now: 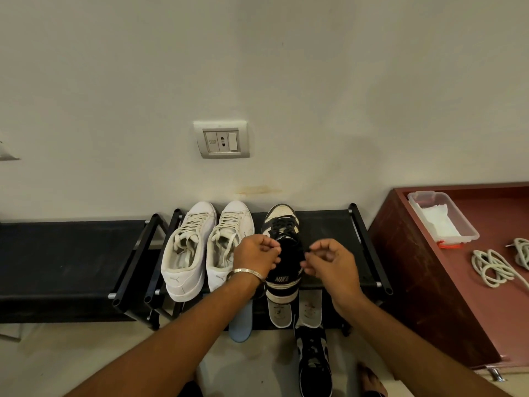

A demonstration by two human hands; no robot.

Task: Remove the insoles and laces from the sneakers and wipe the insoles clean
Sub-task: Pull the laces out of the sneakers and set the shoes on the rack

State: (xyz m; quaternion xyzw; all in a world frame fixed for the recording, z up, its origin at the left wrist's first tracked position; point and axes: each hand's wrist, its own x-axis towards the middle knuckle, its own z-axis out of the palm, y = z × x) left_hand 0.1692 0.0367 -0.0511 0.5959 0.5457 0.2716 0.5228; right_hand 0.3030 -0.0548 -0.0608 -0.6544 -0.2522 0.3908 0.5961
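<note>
A black-and-cream sneaker (282, 224) with black laces stands on the black shoe rack (326, 224), heel toward me. My left hand (254, 255) is curled at the left side of its collar, fingers pinching at the lace. My right hand (329, 262) pinches a black lace end at the right side. Two white sneakers (206, 245) with pale laces stand to the left. Two grey insoles (310, 308) and a blue insole (240, 330) lie on the lower shelf. The other black-and-cream sneaker (313, 362) sits on the floor below.
A reddish wooden cabinet top (472, 296) on the right carries a clear plastic box with white wipes (442, 216) and coiled white laces (491, 267). A wall socket (221, 140) is above the rack. A second black rack (65, 253) stands left.
</note>
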